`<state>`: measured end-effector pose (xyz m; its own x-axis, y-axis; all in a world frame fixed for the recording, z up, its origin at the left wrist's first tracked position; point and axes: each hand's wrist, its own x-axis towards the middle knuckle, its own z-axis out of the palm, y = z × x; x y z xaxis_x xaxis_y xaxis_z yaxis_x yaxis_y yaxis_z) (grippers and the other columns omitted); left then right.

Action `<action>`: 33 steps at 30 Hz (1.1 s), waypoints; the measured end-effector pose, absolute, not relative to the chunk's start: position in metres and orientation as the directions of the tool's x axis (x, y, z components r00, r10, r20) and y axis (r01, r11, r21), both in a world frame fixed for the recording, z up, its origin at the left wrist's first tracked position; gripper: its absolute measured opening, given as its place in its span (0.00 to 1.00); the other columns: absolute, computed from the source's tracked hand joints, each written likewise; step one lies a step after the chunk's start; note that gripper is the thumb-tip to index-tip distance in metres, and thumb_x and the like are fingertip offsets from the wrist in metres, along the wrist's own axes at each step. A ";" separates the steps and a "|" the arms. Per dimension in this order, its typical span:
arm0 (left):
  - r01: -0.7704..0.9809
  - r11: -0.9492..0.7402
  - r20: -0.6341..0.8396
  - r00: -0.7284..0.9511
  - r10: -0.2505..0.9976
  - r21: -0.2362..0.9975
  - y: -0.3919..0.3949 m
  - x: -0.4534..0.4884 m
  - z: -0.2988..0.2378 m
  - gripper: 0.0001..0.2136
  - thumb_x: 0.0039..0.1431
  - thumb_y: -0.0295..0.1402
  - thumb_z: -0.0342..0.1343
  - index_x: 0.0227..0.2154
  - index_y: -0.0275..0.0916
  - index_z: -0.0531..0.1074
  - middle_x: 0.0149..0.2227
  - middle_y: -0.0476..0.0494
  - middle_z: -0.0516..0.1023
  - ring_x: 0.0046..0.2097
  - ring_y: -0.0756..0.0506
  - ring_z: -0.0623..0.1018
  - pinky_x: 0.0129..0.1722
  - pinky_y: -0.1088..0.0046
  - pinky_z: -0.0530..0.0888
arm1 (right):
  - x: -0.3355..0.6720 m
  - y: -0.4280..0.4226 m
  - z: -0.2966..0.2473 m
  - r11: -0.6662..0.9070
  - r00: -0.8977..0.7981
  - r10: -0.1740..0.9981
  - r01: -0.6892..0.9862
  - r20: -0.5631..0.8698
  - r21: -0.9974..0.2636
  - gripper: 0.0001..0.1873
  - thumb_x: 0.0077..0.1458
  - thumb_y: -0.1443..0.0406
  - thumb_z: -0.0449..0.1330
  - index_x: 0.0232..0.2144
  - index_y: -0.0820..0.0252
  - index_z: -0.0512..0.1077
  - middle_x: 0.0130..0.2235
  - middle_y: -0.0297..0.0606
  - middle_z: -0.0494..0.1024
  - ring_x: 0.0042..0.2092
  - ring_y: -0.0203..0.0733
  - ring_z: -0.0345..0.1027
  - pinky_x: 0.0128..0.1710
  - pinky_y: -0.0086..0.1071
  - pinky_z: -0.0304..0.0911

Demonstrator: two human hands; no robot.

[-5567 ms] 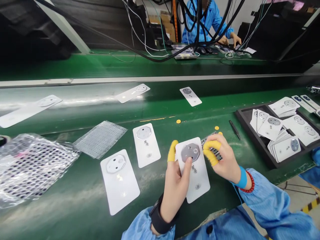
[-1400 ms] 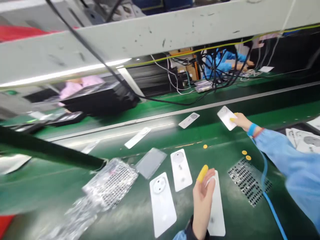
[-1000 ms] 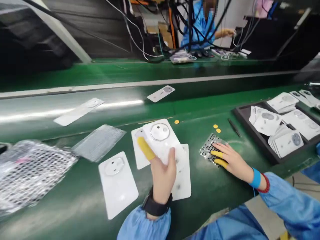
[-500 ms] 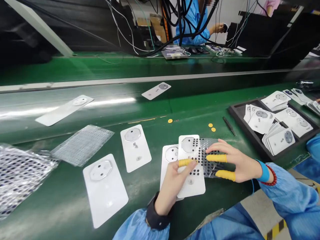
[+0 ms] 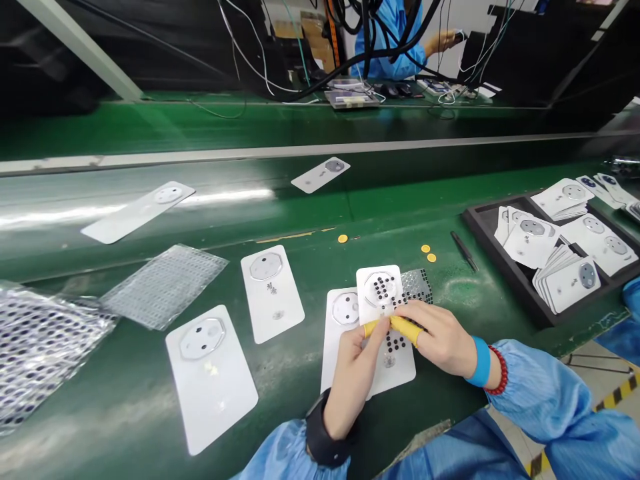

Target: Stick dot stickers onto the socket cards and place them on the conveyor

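My left hand (image 5: 357, 363), a yellow cot on one finger, pinches a clear sheet of small black dots (image 5: 419, 283). The sheet lies over a white panel (image 5: 400, 379) with a round grey graphic at its top. Finger and thumb of my right hand (image 5: 443, 340) are closed against the left fingertips at the middle of the sheet; whatever they grip is too small to make out. Under the first panel, a second white panel (image 5: 334, 347) shows at its left. Two more, a nearer panel (image 5: 215, 387) and a smaller-looking panel (image 5: 273, 297), lie to the left.
Bubble-patterned clear sheets (image 5: 165, 287) lie at the left. A black tray (image 5: 520, 297) of stacked panels stands right, beside a dark pen-like tool (image 5: 464, 251). Yellow discs (image 5: 343, 239) dot the green table (image 5: 300, 427). Beyond the ledge, a person in blue (image 5: 385, 40) works behind hanging cables.
My right hand has gone from spread fingers over the sheet to a pinch at my left fingertips. The dotted sheet has shifted and turned over the panel. The view has moved slightly.
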<state>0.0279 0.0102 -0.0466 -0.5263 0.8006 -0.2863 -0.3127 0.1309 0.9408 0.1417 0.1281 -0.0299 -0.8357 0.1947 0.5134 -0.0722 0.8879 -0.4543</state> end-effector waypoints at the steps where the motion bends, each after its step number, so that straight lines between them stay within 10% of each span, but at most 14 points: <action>1: -0.305 0.134 -0.286 -0.533 0.796 0.943 0.011 0.028 -0.047 0.14 0.57 0.42 0.58 0.31 0.35 0.81 0.26 0.47 0.78 0.30 0.46 0.73 0.34 0.72 0.71 | 0.141 0.128 -0.030 0.910 -0.835 0.161 -0.081 0.526 -0.408 0.15 0.66 0.71 0.43 0.46 0.62 0.67 0.39 0.43 0.77 0.37 0.41 0.72 0.37 0.35 0.72; 6: -0.301 0.143 -0.293 -0.543 0.787 0.943 0.013 0.029 -0.046 0.15 0.58 0.42 0.57 0.26 0.35 0.79 0.23 0.49 0.74 0.27 0.49 0.69 0.29 0.74 0.68 | 0.137 0.131 -0.038 0.972 -0.848 0.010 -0.117 0.530 -0.205 0.12 0.65 0.71 0.46 0.41 0.65 0.69 0.39 0.48 0.76 0.40 0.44 0.71 0.37 0.36 0.72; 12: -0.299 0.168 -0.313 -0.542 0.780 0.939 0.012 0.029 -0.047 0.16 0.57 0.43 0.57 0.24 0.35 0.77 0.21 0.50 0.71 0.25 0.51 0.66 0.27 0.76 0.65 | 0.139 0.133 -0.044 0.905 -0.805 0.130 -0.143 0.578 -0.402 0.10 0.65 0.72 0.48 0.46 0.65 0.66 0.41 0.46 0.74 0.43 0.42 0.68 0.41 0.34 0.71; 33: -0.576 0.177 -0.507 -0.482 0.715 0.798 0.021 0.034 -0.043 0.17 0.43 0.44 0.67 0.26 0.33 0.77 0.21 0.48 0.75 0.21 0.51 0.69 0.20 0.78 0.64 | 0.132 0.139 -0.056 0.866 -0.838 0.145 -0.149 0.527 -0.477 0.06 0.61 0.73 0.50 0.42 0.63 0.60 0.41 0.47 0.65 0.42 0.44 0.62 0.40 0.39 0.70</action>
